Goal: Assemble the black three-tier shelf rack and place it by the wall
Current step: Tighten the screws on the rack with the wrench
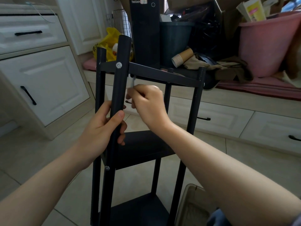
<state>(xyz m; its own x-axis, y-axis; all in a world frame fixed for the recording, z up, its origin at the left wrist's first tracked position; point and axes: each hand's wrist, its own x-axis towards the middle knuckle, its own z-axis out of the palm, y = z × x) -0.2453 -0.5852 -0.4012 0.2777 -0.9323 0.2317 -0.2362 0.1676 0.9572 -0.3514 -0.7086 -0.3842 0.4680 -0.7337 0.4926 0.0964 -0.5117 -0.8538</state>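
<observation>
The black three-tier shelf rack stands upright on the tiled floor in front of me, with three black shelves between black poles. My left hand grips the nearest pole at mid height. A silver screw head shows on that pole at the top shelf's level. My right hand pinches a small silver tool, blurred, its tip up under the top shelf's front edge beside the pole. A second screw sits lower on the pole at the middle shelf.
White cabinets with black handles stand on the left. Behind the rack is a low bench with a pink cushion, a black computer tower, a dark bin, paper cups, a pink tub and a yellow bag.
</observation>
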